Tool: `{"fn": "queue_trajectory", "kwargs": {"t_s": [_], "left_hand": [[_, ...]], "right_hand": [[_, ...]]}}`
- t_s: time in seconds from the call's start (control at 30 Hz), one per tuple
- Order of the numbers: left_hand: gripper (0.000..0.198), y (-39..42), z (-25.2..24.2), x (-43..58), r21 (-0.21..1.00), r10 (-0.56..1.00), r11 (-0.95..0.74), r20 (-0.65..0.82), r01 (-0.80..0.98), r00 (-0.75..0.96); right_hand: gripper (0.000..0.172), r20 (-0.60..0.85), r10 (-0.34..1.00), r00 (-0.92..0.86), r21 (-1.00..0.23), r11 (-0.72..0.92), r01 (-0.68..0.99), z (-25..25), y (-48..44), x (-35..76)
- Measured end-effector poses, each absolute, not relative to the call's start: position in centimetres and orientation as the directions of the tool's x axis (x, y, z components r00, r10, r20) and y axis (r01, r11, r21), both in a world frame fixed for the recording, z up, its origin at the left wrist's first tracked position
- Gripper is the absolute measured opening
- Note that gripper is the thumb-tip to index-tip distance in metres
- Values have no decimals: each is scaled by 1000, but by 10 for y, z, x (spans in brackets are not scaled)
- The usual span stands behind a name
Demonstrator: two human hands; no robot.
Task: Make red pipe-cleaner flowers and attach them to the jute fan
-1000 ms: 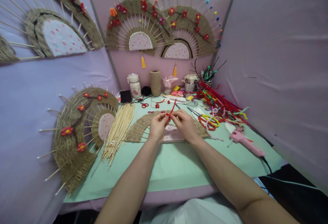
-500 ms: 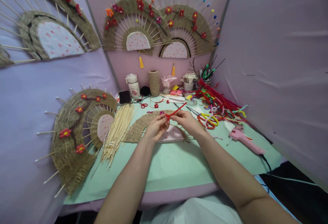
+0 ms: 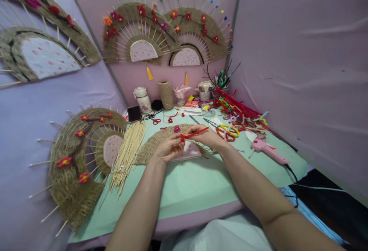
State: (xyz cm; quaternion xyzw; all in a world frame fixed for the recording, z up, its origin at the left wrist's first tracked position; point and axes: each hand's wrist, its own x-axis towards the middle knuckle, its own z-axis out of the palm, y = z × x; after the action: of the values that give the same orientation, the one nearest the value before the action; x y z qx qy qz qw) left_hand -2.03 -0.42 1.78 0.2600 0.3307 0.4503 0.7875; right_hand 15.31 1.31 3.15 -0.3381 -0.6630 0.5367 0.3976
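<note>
A red pipe cleaner (image 3: 198,132), bunched into small loops at one end, is between my hands over the middle of the table. My left hand (image 3: 170,148) pinches the looped end with thumb and fingers. My right hand (image 3: 204,136) is closed beside it, fingertips on the pipe cleaner, whose straight tail slants up to the right across the hand. Under both hands lies a half-round woven twine fan (image 3: 153,143) with a pale dotted centre (image 3: 191,149), partly covered by my fingers. A magenta flower (image 3: 177,128) rests at its upper edge.
Thin wooden sticks (image 3: 128,155) and a finished fan (image 3: 64,189) lie left. Yellow-handled scissors (image 3: 231,130), a pink glue gun (image 3: 268,151) and a heap of pipe cleaners (image 3: 244,109) are right. A twine spool (image 3: 166,94) and white bottle (image 3: 142,99) stand behind.
The view has shifted slightly to the right. My right hand has turned over, and the pipe cleaner's tail now lies flatter, across the back of that hand.
</note>
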Motion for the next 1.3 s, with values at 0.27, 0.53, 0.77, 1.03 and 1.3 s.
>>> {"fn": "queue_trajectory", "kwargs": {"t_s": [0.27, 0.53, 0.77, 1.03, 1.3], "left_hand": [[17, -7, 20, -20, 792, 874, 432, -250, -431, 416], [16, -9, 26, -17, 800, 938, 324, -203, -505, 281], [15, -1, 19, -8, 797, 991, 16, -92, -604, -94], [22, 0, 11, 0, 918, 950, -210, 111, -336, -291], [23, -3, 11, 5, 947, 956, -190, 119, -260, -267]], "right_hand": [[32, -30, 797, -603, -997, -63, -33, 25, 19, 158], [33, -150, 794, -589, -955, -271, -122, 14, 23, 149], [22, 233, 966, -114, -967, 242, 74, 15, 21, 134], [24, 457, 879, -136, -876, 471, 103, 16, 2, 119], [20, 380, 922, -67, -922, 384, 52, 15, 6, 120]]}}
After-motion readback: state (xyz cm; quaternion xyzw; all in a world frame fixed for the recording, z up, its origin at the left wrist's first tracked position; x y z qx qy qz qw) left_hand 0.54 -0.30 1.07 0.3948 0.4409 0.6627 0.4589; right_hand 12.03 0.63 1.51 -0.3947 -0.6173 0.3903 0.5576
